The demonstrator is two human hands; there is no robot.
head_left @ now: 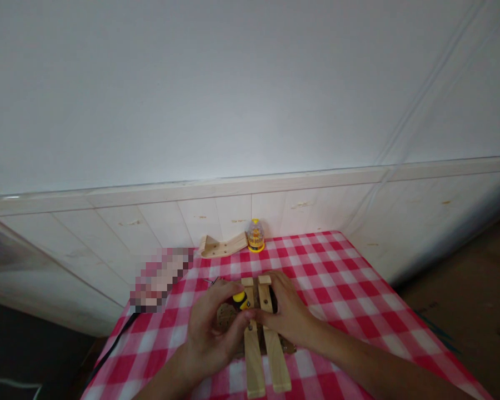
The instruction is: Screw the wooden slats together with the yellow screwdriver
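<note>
Two long pale wooden slats (266, 347) lie side by side on a red-and-white checked tablecloth (341, 289), running toward me over a perforated brown board (225, 319). My left hand (212, 333) is closed, its fingers pinched on a small yellow-and-black part (241, 301) beside the left slat. My right hand (289, 316) is curled over the right slat, thumb and fingertips meeting the left hand's between the slats. What lies under my palms is hidden.
A curved wooden piece (220, 245) and a small clear dome on a yellow base (255, 236) sit at the table's far edge against the white panelled wall. A black cable (116, 341) runs off the left edge. Brown floor lies to the right.
</note>
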